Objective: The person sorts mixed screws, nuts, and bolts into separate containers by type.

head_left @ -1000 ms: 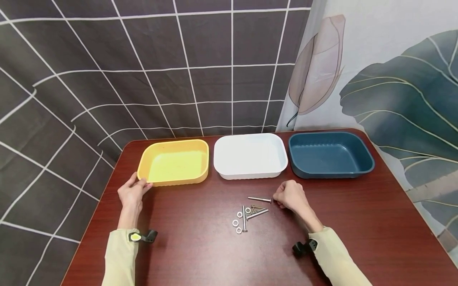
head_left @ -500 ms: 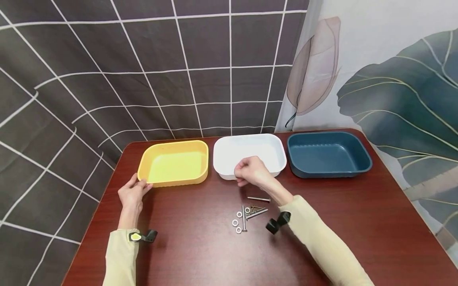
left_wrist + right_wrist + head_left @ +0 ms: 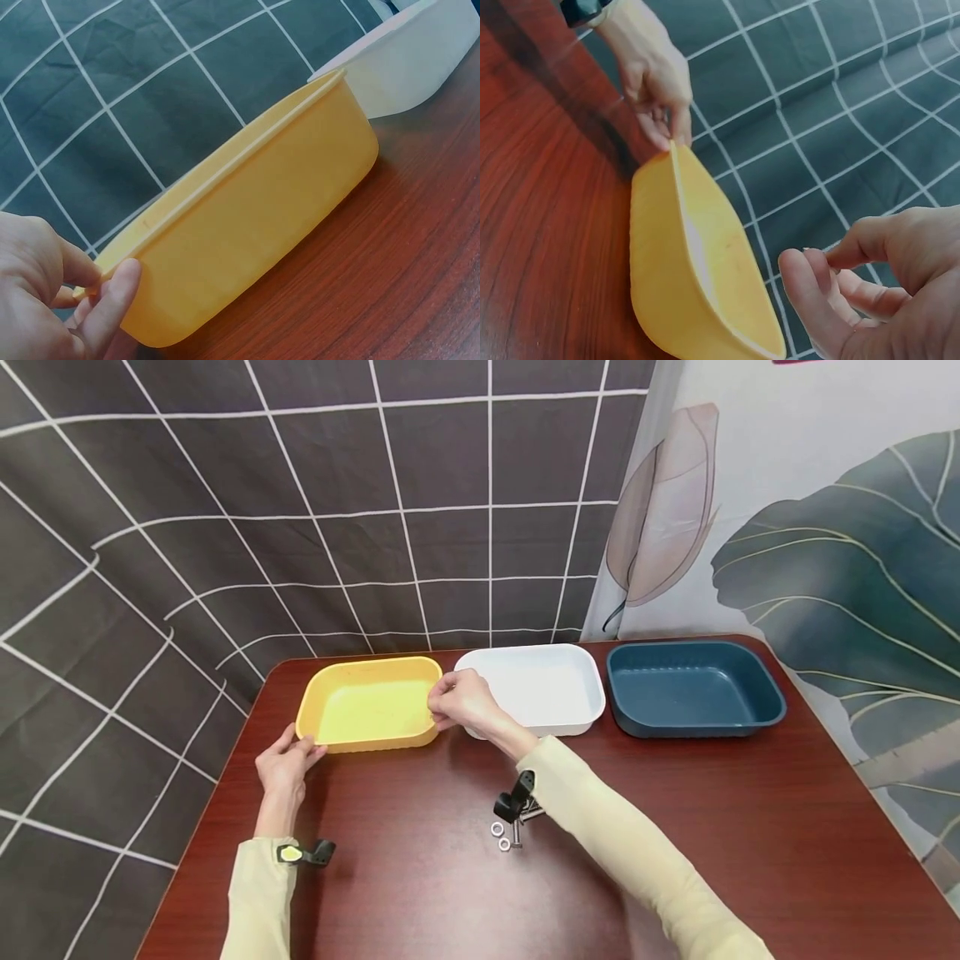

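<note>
At the left, my left hand (image 3: 283,768) pinches the near-left corner of a yellow plastic bin (image 3: 247,217), thumb outside and fingers over the rim. My right hand (image 3: 465,702) is at that bin's right end, over the gap beside the white bin (image 3: 525,728). In the right wrist view its thumb and fingertips (image 3: 799,270) press together around something small; only a tiny pale sliver shows, and I cannot tell its kind. Under the right forearm lie a bolt (image 3: 517,833) and nuts (image 3: 497,829), with other hardware partly hidden by the sleeve and wrist camera.
A dark blue bin (image 3: 697,731) stands right of the white one, completing a row along the back of the reddish-brown table (image 3: 390,860). Behind hangs a dark grid-patterned curtain (image 3: 450,543); a leaf-print curtain (image 3: 825,568) is at the right.
My right hand has moved left, from beside the loose bolts, past the front of the white bin, to the yellow bin's right end. The left hand keeps its grip on the rim.
</note>
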Demonstrator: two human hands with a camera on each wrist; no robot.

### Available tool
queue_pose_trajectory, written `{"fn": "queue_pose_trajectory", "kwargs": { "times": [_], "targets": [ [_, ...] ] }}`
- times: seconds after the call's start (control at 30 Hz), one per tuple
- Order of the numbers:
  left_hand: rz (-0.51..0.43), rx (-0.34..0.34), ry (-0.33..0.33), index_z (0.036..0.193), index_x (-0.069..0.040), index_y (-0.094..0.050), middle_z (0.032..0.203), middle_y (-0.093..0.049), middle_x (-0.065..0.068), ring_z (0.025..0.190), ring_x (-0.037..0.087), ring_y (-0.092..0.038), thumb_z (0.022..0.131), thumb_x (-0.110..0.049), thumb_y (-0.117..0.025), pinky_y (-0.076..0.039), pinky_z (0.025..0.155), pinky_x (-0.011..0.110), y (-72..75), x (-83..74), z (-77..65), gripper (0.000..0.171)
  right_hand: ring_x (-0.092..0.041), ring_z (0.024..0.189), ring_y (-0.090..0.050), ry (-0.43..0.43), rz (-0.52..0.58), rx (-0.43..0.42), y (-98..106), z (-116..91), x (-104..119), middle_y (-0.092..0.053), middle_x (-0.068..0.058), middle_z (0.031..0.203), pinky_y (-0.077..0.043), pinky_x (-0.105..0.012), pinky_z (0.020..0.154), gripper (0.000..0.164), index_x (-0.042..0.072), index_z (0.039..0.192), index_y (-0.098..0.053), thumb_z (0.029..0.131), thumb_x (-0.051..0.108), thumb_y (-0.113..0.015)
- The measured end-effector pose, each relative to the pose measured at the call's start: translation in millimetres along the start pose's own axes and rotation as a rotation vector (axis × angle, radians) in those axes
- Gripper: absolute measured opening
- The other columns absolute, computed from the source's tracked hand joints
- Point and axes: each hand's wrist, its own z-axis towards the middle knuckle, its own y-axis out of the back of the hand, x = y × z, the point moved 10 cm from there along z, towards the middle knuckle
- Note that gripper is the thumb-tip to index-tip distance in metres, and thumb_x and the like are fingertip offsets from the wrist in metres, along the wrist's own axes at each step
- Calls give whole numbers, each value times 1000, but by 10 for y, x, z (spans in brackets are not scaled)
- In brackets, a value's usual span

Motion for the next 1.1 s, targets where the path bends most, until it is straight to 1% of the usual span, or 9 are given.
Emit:
{"fn": "queue_pose_trajectory", "kwargs": {
  "times": [0.1, 0.13, 0.2, 0.27, 0.33, 0.53, 0.73, 0.93, 1.1],
  "targets": [
    [0, -11, 2, 149, -1, -40, 128, -54, 22, 58, 3, -65, 93, 10, -55, -62, 69, 18, 11, 5, 13, 59, -17, 52, -62, -3, -9, -19, -69, 73, 12, -62, -11, 65, -66, -36, 62, 6, -9, 83, -65, 82, -11, -59],
    [5, -11, 5, 150, -1, -40, 121, -59, 20, 58, 3, -65, 93, 10, -55, -62, 69, 18, 12, 9, 13, 59, -17, 52, -63, -2, -18, -25, -82, 93, 14, -62, -11, 64, -66, -37, 63, 6, -10, 84, -65, 82, -10, -59],
    [12, -13, 3, 150, -1, -40, 98, -66, 10, 58, 3, -64, 93, 10, -56, -62, 69, 19, 12, 9, 15, 60, -17, 53, -64, 8, -33, -35, -102, 121, 37, -63, -11, 65, -66, -35, 62, 6, -10, 85, -65, 83, -9, -61],
    [8, -18, 7, 149, -2, -41, 78, -64, 0, 57, 4, -64, 93, 9, -56, -62, 68, 19, 14, 15, 18, 59, -17, 53, -64, 18, -37, -41, -121, 145, 59, -64, -12, 65, -65, -32, 59, 6, -10, 85, -66, 83, -8, -60],
    [4, -5, 1, 150, 0, -40, 70, -62, -5, 57, 4, -64, 93, 10, -55, -62, 68, 19, 3, 14, 17, 60, -17, 54, -65, 30, -45, -46, -127, 155, 86, -65, -12, 65, -64, -29, 57, 6, -9, 86, -65, 84, -8, -60],
    [-6, -4, 10, 150, -1, -40, 72, -63, -4, 57, 4, -65, 93, 11, -56, -62, 68, 20, 8, 17, 17, 60, -16, 55, -65, 28, -73, -62, -44, 110, 111, -64, -12, 66, -64, -27, 56, 5, -8, 90, -64, 87, -5, -60],
    [-27, -10, 8, 149, 0, -41, 76, -64, -5, 57, 5, -66, 92, 11, -56, -63, 67, 21, 13, -11, 26, 60, -15, 53, -65, 38, -67, -56, 199, -4, 96, -66, -14, 67, -65, -35, 62, 9, -10, 91, -65, 88, -5, -58],
    [-11, -6, 28, 150, -3, -40, 74, -63, -6, 58, 4, -65, 93, 9, -56, -62, 68, 20, 8, 5, 14, 61, -15, 53, -66, 15, -90, -57, 466, -167, -47, -66, -12, 66, -65, -30, 58, 11, -9, 88, -66, 85, -4, -57],
    [-12, -8, 29, 150, -3, -40, 86, -61, -4, 59, 4, -66, 93, 10, -57, -62, 70, 21, 5, 12, 8, 61, -15, 56, -66, 1, -64, -41, 613, -324, -167, -65, -11, 66, -65, -31, 59, 10, -10, 88, -65, 85, -4, -57]
  ]
}}
